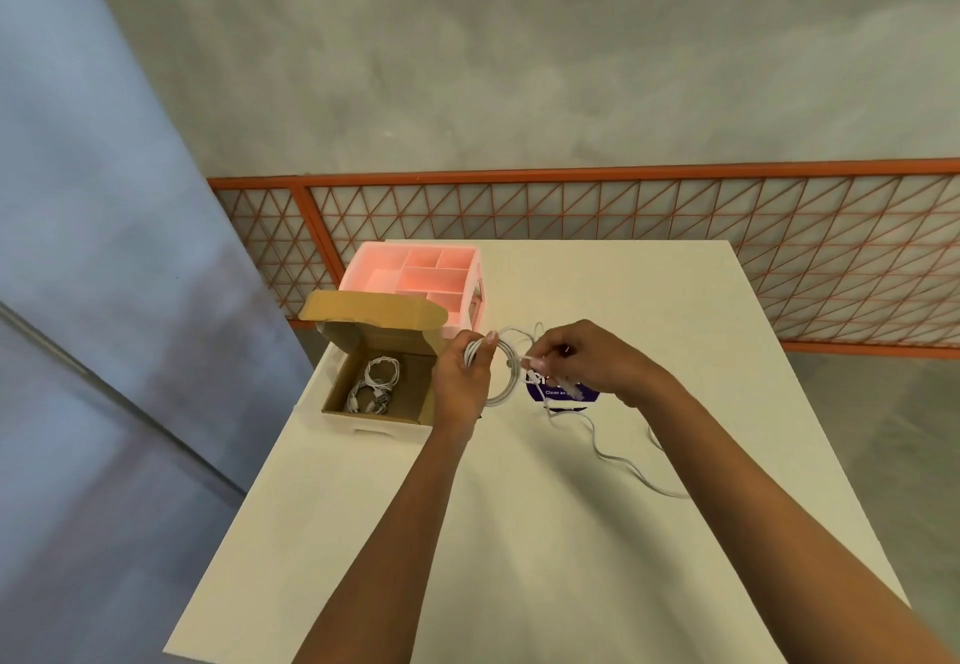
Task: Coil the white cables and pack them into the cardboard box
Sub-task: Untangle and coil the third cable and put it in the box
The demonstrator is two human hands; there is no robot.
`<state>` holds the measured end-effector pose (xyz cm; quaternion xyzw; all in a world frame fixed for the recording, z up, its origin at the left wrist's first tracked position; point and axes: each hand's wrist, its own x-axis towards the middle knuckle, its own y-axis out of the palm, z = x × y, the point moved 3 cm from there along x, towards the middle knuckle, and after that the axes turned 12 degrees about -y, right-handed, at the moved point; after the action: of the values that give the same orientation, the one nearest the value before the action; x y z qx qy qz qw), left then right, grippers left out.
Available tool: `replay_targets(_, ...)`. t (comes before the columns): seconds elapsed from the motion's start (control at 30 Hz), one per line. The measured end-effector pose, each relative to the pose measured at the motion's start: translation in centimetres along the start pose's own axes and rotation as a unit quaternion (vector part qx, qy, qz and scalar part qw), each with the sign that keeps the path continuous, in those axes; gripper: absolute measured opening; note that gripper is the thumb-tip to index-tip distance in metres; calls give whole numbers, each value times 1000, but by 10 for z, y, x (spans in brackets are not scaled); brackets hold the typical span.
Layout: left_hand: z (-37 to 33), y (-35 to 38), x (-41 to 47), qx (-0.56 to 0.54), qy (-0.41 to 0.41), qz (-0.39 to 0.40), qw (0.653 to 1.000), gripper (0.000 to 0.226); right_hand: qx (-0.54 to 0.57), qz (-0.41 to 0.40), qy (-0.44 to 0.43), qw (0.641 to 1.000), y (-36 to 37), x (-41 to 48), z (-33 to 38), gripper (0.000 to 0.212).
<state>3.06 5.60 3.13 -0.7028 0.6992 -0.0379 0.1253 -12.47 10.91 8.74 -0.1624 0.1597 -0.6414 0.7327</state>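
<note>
My left hand (462, 377) grips the half-wound white cable (506, 388), fingers curled round its loops. My right hand (582, 359) pinches the running strand just beside them. The uncoiled tail (618, 461) trails off to the right of my right hand. The cardboard box (413, 385), already holding coiled cables (376, 377), lies just left of my left hand, the nearer one for packing.

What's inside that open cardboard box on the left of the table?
Inside the cardboard box lie a few small coiled white cables on its brown floor. How many exactly is hard to tell, and the box's near walls hide the edge of the floor.
</note>
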Motion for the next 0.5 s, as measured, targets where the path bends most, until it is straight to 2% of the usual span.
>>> replay_targets(0.1,1,2,1,12,-9,4,1000,23,70,-54,-25,996,-3,0,0,14)
replay_targets(0.23,0,4,1,28,-1,-1,1000,24,183,-67,-53,979,1,-2,7,16)
replay_targets(0.4,2,2,2,52,-14,-7,999,25,265,-120,-90,953,-5,-6,15,22)
replay_targets(0.5,3,1,1,47,-5,-5,999,22,291,-119,-101,944,-7,-9,21,26)
